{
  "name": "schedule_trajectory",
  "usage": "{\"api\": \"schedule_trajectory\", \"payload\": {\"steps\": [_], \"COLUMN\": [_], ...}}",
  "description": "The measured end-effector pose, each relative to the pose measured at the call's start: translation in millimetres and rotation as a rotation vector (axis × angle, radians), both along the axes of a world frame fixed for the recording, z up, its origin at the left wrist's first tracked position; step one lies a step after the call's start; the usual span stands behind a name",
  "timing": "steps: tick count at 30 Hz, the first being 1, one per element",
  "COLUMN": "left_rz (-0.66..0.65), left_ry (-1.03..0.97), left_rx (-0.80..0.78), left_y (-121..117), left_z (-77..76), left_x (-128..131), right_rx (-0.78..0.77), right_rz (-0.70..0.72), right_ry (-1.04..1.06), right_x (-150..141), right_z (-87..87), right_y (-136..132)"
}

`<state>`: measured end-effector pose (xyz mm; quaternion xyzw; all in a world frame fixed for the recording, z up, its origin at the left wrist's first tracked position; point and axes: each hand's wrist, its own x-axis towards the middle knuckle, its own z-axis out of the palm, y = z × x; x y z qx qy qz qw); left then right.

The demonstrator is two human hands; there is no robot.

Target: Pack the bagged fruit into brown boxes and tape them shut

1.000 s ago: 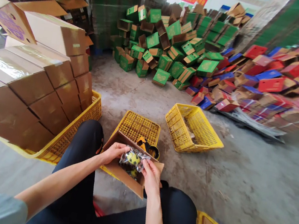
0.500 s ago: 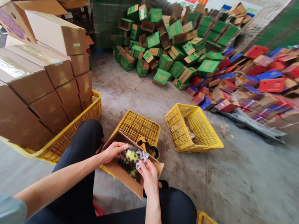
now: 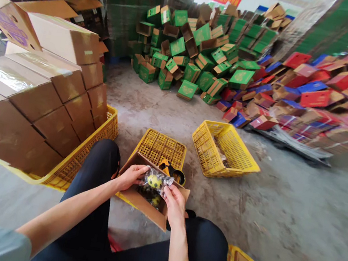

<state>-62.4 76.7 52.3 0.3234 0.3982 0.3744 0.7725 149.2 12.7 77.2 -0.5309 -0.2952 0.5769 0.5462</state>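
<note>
Over the open cardboard box (image 3: 145, 203) on the person's lap, the left hand (image 3: 130, 176) and right hand (image 3: 174, 202) pinch a clear packet (image 3: 156, 182) (yellow item inside), fingers clamped on its ends, yellow crate (image 3: 161, 148) just beyond

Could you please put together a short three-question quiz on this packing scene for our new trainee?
1. True or false: both hands grip the clear packet over the open brown carton.
2. What colour is the round item seen inside that packet?
3. The tilted yellow crate beyond the person's knees lies: A) on top of the green boxes, B) on the concrete floor, C) on the stack of brown cartons.

Key
1. True: the left hand and the right hand each pinch one end.
2. Yellow, with dark marks.
3. B.
</note>
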Motion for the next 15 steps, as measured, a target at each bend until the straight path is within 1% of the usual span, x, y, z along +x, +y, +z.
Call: {"api": "schedule_trajectory", "payload": {"steps": [3,4,6,8,9,11,13,15], "left_rz": [0.059,0.057,-0.027,-0.166,-0.227,-0.301,-0.320,-0.305], "left_ry": [0.106,0.150,0.199,0.178,0.150,0.079,0.008,-0.037], "left_rx": [-0.025,-0.030,-0.059,-0.122,-0.155,-0.202,-0.221,-0.226], "left_y": [1.7,1.9,1.6,0.2,-0.7,-2.2,-2.6,-2.0], "left_z": [-4.4,-6.3,-9.2,-10.2,-9.9,-8.2,-6.5,-5.9], "left_x": [-3.2,-3.8,-3.9,-2.3,-1.1,1.5,2.9,2.6], "right_rx": [0.008,0.011,0.022,0.046,0.069,0.134,0.202,0.238], "right_rz": [-0.044,-0.044,-0.025,0.014,0.044,0.141,0.268,0.374], "right_ry": [-0.102,-0.151,-0.270,-0.396,-0.455,-0.550,-0.613,-0.632], "right_x": [7.8,10.4,13.9,13.8,12.1,5.8,-2.8,-10.7], "right_z": [-6.6,-9.3,-14.2,-16.7,-16.6,-13.3,-7.3,-1.5], "right_y": [-0.5,-0.6,-0.6,-0.5,-0.7,-2.2,-5.0,-8.3]}}
